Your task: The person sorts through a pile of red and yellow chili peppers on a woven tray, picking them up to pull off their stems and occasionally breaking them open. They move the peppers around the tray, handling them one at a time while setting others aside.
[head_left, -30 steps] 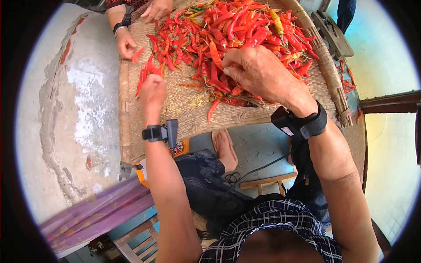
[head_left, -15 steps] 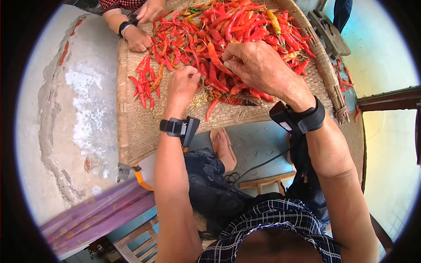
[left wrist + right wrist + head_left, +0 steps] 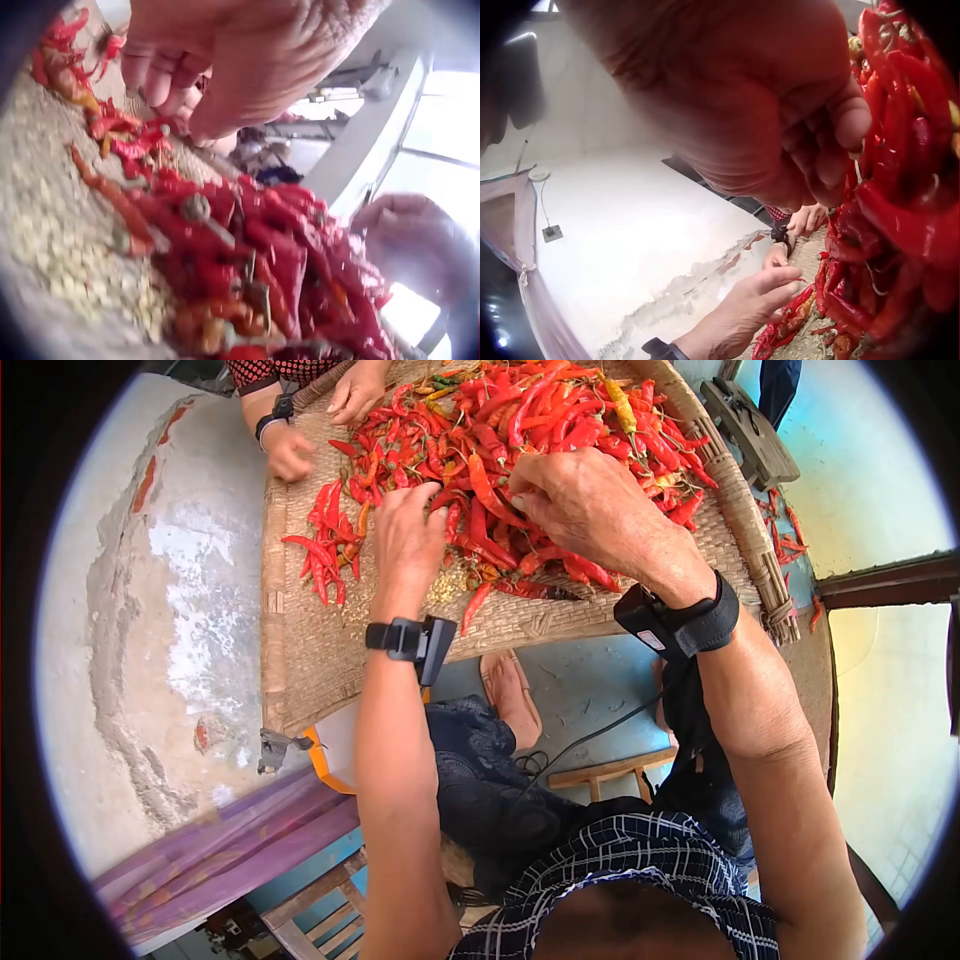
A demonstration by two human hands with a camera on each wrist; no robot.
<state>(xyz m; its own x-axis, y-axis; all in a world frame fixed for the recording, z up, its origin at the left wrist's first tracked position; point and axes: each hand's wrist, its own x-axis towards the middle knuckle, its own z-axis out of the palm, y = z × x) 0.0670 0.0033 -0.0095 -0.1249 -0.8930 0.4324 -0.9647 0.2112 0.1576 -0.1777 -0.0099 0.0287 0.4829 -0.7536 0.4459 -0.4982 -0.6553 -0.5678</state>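
Note:
A big heap of red chili peppers (image 3: 520,420) lies on a woven tray (image 3: 310,670). My left hand (image 3: 410,540) is over the heap's near left edge, fingers loosely extended and apart, with no pepper between them. Over the middle of the heap, my right hand (image 3: 590,510) has its thumb and fingertips together. In the right wrist view they pinch a thin pale chili stem (image 3: 857,166); the palm hides part of the grip. Left of my left hand lies a smaller pile of chili peppers (image 3: 325,545). Pale seeds (image 3: 82,262) are scattered on the weave.
Another person's hands (image 3: 288,452) are at the tray's far left corner. A rough plaster wall (image 3: 200,610) runs along the left. Beyond the tray's right rim are a wooden stool (image 3: 750,435) and loose chilies (image 3: 788,530). A cable (image 3: 580,745) crosses the floor.
My left hand swung right from the small pile to the heap, then shifted slightly back and loosened its fingers. My right hand stayed nearly still. The other person's near hand moved out and back.

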